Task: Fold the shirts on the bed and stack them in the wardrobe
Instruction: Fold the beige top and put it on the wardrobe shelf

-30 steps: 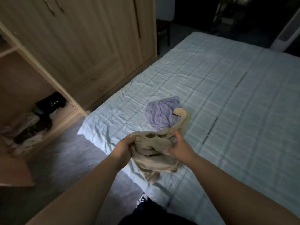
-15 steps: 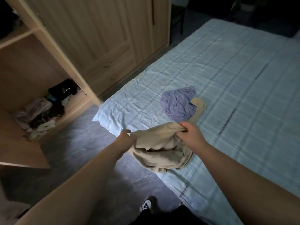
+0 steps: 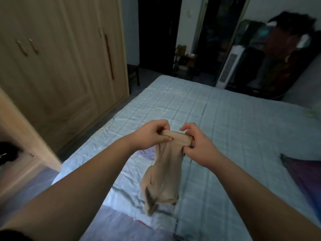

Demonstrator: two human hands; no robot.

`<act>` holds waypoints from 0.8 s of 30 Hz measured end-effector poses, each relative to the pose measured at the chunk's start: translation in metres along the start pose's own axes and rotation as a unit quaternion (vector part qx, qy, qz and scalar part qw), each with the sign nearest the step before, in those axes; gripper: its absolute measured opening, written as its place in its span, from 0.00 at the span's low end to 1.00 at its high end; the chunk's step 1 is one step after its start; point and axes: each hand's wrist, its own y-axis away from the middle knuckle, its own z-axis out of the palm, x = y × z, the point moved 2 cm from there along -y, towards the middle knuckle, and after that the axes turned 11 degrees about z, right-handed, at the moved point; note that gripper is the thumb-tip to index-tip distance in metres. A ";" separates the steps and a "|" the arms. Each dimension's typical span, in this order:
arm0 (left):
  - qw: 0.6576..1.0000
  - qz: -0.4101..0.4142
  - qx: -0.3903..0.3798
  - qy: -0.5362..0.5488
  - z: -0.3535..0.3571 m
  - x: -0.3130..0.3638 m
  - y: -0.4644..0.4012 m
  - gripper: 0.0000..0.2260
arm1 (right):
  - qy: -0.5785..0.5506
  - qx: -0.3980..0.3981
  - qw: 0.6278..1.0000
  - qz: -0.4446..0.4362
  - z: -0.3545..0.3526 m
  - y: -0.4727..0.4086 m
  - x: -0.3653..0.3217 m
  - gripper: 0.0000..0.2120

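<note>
A beige shirt [image 3: 165, 173] hangs in the air over the pale blue checked bed [image 3: 225, 129]. My left hand [image 3: 151, 134] and my right hand [image 3: 199, 145] pinch its top edge close together, and the cloth droops in a narrow bunch below them. A small patch of the purple shirt [image 3: 147, 153] peeks out on the bed behind my left forearm; most of it is hidden. The wooden wardrobe [image 3: 60, 66] stands to the left with its far doors closed.
An open wardrobe compartment [image 3: 19, 164] with a dark item inside shows at the far left. A dark purple cloth [image 3: 305, 174] lies on the bed's right side. A white tower fan [image 3: 229, 66] and dark clutter stand beyond the bed.
Both hands lifted the beige shirt off the bed and moved to its top edge, so it now hangs down. My view swung up toward the far side of the room.
</note>
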 end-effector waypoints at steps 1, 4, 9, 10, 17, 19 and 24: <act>1.000 0.017 -0.007 0.003 0.000 0.013 -0.010 0.10 | 0.001 0.024 1.000 0.009 -0.013 0.006 0.002 0.21; 0.998 0.052 -0.018 -0.017 0.007 0.046 -0.041 0.07 | 0.015 0.069 0.997 0.013 -0.045 0.013 0.013 0.10; 0.995 0.066 0.022 -0.074 0.011 0.095 -0.092 0.07 | -0.075 0.054 0.994 0.057 -0.090 0.011 0.027 0.11; 0.994 0.064 0.037 -0.080 0.009 0.104 -0.101 0.06 | -0.091 0.060 0.992 0.056 -0.099 0.010 0.028 0.12; 0.986 0.078 0.091 -0.114 0.022 0.166 -0.164 0.07 | -0.136 0.010 0.990 0.037 -0.142 -0.002 0.050 0.29; 0.984 0.080 0.114 -0.109 0.028 0.177 -0.180 0.08 | -0.086 0.010 0.995 0.044 -0.149 -0.001 0.065 0.39; 0.979 0.077 0.139 -0.125 0.037 0.191 -0.213 0.07 | -0.003 0.026 0.996 0.084 -0.160 -0.002 0.116 0.25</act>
